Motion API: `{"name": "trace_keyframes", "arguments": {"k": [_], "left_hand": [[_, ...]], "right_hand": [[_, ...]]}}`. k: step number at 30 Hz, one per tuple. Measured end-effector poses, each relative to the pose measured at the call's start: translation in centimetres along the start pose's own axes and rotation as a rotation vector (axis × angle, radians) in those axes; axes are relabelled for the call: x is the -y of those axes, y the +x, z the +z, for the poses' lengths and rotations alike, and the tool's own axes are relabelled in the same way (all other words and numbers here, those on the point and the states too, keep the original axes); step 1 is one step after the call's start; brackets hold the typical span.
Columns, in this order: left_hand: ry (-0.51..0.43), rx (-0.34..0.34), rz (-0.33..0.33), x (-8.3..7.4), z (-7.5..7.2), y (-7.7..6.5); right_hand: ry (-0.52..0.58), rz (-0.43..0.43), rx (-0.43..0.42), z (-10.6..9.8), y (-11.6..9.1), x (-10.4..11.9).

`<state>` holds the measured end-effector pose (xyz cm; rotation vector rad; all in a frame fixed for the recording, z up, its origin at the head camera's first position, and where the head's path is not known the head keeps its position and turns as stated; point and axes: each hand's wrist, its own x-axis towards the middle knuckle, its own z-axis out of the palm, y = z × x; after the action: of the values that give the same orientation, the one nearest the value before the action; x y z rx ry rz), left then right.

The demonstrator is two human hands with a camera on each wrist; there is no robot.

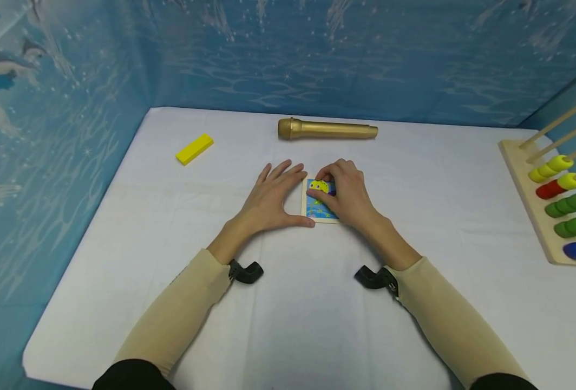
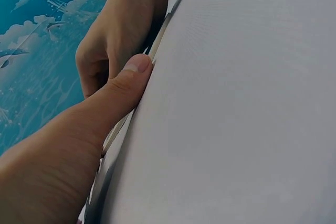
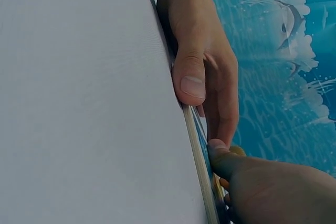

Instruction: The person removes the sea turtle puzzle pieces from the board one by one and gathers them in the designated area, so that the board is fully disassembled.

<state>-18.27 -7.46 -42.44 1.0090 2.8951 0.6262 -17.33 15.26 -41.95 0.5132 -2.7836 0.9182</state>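
Observation:
A small square picture puzzle (image 1: 317, 210) with a pale wooden rim lies flat on the white-covered table, showing a yellow cartoon creature on blue. My left hand (image 1: 270, 203) is spread along its left side, fingertips near the top left corner and the thumb (image 2: 134, 72) at the front edge. Over the puzzle's right half, my right hand (image 1: 348, 195) has its thumb and curled fingers together on a puzzle piece, mostly hidden beneath them. In the right wrist view, the right thumb (image 3: 223, 161) lies low over the picture, and the wooden edge shows as a thin strip.
Behind the hands lies a gold toy microphone (image 1: 329, 129). A yellow block (image 1: 195, 149) is at the back left. At the right edge stands a wooden bead stacker (image 1: 531, 200) with colored beads on pegs. Blue sea-print cloth (image 1: 288, 65) hangs around the table (image 1: 298, 314).

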Motion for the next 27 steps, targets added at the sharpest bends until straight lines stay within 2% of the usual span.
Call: {"name": "trace_keyframes", "arguments": {"k": [7, 15, 24, 27], "left_hand": [[-0.004, 0.002, 0.002, 0.19, 0.1, -0.03], [0.001, 0.0, 0.003, 0.31, 0.14, 0.06], [0.004, -0.004, 0.004, 0.24, 0.13, 0.11], [0.006, 0.0, 0.001, 0.24, 0.17, 0.11]], "right_hand": [[0.009, 0.005, 0.03, 0.22, 0.14, -0.28], [0.032, -0.019, 0.012, 0.42, 0.27, -0.42], [0.117, -0.063, -0.03, 0.53, 0.26, -0.89], [0.142, -0.054, -0.026, 0.5, 0.27, -0.81]]}}
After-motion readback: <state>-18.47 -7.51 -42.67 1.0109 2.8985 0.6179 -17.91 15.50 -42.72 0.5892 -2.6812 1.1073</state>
